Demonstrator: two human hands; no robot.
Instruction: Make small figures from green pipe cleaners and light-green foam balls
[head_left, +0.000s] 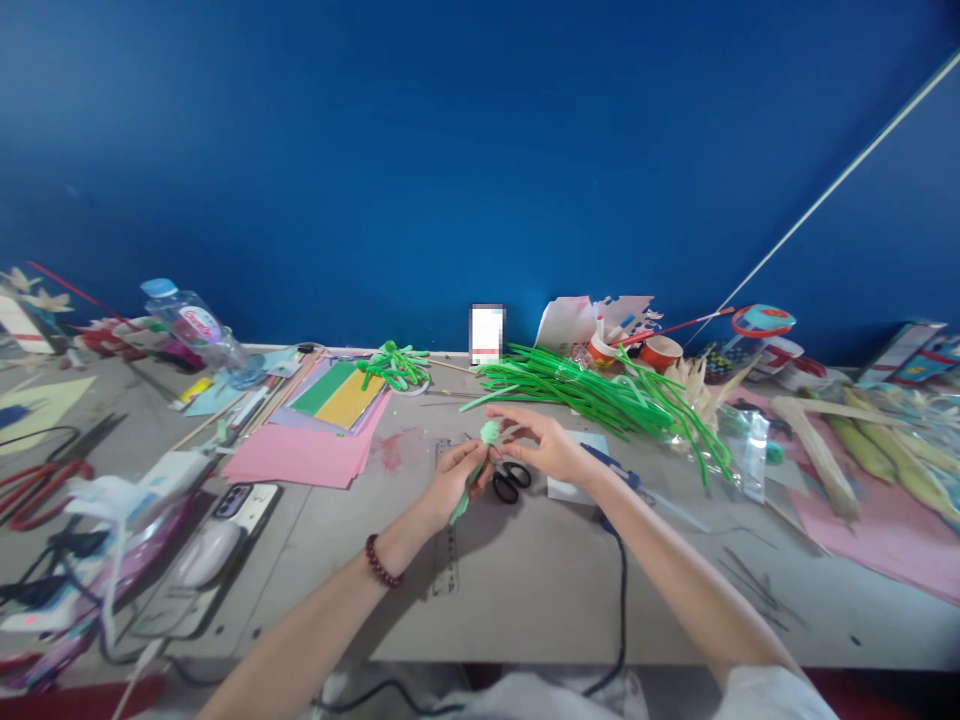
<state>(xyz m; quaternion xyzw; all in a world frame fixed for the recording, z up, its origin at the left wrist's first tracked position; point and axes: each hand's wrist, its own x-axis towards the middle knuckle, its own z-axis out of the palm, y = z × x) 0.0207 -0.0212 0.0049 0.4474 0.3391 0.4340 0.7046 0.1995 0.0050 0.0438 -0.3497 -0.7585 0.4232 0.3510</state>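
My left hand [459,470] is closed in a pinch around the stem of a small pale green flower-like craft piece [490,432]. Its rounded, ruffled head pokes up above my fingers, and a green strip hangs below the palm. From the other side, my right hand [551,445] curls its fingers and thumb about the head, seemingly gripping its edge; the exact contact is blurred. Black-handled scissors [511,482] lie on the table just under my hands. A clear ruler [445,550] rests beneath my left wrist.
Green pipe cleaners [585,390] are heaped behind my right hand. A glue gun [611,468] with a dark cable lies right of the scissors. Leftward are pink paper sheets [300,455], a phone [244,500] and a tilted water bottle [199,325]. Corn husks [817,455] lie far right.
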